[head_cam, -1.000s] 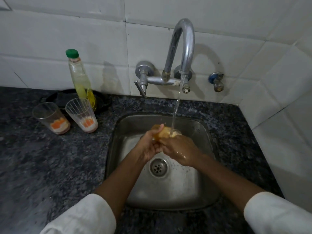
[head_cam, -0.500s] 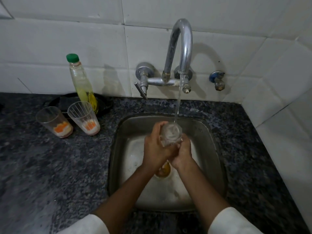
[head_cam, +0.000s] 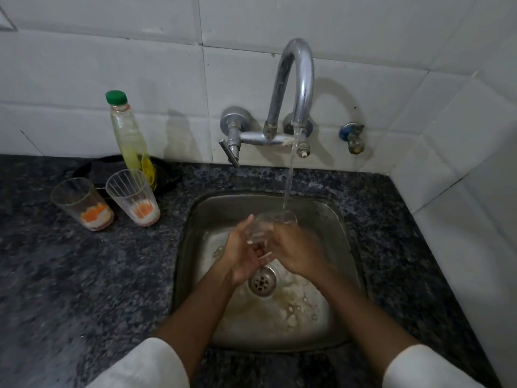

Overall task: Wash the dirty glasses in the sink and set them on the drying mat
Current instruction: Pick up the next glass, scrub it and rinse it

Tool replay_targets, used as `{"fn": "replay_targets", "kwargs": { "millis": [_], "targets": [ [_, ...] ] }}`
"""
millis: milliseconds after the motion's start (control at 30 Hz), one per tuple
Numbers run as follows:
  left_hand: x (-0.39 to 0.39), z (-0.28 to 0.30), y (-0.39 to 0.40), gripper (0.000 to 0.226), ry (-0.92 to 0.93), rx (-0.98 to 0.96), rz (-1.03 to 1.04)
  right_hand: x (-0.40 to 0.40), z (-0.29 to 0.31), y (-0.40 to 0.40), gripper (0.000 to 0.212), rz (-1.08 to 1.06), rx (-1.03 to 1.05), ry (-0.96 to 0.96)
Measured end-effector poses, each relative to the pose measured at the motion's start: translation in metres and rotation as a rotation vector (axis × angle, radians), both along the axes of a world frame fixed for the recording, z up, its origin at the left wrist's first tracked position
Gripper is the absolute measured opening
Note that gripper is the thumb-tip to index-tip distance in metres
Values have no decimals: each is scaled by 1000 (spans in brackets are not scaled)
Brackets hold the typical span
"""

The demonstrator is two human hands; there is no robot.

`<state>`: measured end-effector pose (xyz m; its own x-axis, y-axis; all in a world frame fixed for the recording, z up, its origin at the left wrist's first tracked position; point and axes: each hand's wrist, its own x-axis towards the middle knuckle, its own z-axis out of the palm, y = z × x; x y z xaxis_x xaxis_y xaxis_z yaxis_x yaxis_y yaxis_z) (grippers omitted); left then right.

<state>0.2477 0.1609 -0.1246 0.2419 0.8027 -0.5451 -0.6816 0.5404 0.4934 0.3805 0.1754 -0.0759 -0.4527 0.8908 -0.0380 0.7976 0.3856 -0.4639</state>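
A clear glass [head_cam: 263, 226] is held over the steel sink [head_cam: 345, 228], under the running stream from the tap [head_cam: 296, 88]. My left hand [head_cam: 242, 253] cups it from the left, palm up, and my right hand [head_cam: 298, 250] wraps it from the right. Water falls into the glass's rim. Two dirty glasses stand on the counter to the left: a smooth one [head_cam: 81, 203] and a ribbed one [head_cam: 134, 196], both with orange and white residue at the bottom.
A soap bottle [head_cam: 130, 138] with a green cap stands behind the dirty glasses, on a dark mat or plate [head_cam: 92, 170]. Dark granite counter [head_cam: 84, 275] surrounds the sink. Tiled walls close in at the back and right. The drain [head_cam: 262, 280] sits below my hands.
The glass was held upright between both hands beneath the stream; now it is tilted and my hands have spread, left palm turned up. Orange liquid has drained from the sink.
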Motion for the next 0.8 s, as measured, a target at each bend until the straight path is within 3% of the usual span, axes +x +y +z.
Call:
{"fn": "replay_targets", "kwargs": {
  "millis": [100, 133, 167, 233, 267, 300, 367, 433, 467, 533, 633, 667, 700, 733, 800],
  "targets": [
    [6, -3, -5, 33, -93, 105, 98, -10, 12, 8, 14, -141, -143, 347],
    [8, -4, -3, 33, -90, 100, 126, -12, 16, 10, 13, -104, -129, 323],
    [9, -4, -1, 34, -64, 62, 138, -11, 16, 12, 15, 15, -65, 191],
    [4, -1, 6, 35, 152, -24, 70, -5, 16, 12, 20, 306, 16, -264],
    [0, 0, 9, 36, 286, -44, 6, 2, 16, 13, 22, 371, 32, -378],
    [-3, 0, 10, 37, 347, -40, -40, 5, 15, 14, 21, 362, 29, -325],
    [-3, 1, 8, 36, 220, 51, -50, 0, 16, 12, 19, 70, -65, 112],
    [6, 3, 2, 30, -28, 144, 57, -16, 20, 10, 17, -371, -383, 714],
    [10, 1, 1, 27, -123, 166, 107, -21, 23, 8, 19, -437, -457, 860],
    [10, 3, 3, 19, -137, 158, 148, -17, 24, 5, 20, -236, -324, 676],
    [-2, 10, 13, 29, 247, 28, -16, 14, 23, 11, 16, 301, -44, -122],
    [-4, 11, 12, 34, 325, 9, -78, 21, 22, 12, 15, 354, -42, -206],
    [-3, 10, 9, 37, 349, 14, -107, 20, 20, 11, 14, 334, -49, -152],
    [0, 11, 6, 37, 316, 52, -94, 14, 17, 9, 14, 219, -104, 33],
    [9, 14, 0, 23, 99, 130, 19, -8, 17, 5, 15, -219, -436, 654]
  ]
}}
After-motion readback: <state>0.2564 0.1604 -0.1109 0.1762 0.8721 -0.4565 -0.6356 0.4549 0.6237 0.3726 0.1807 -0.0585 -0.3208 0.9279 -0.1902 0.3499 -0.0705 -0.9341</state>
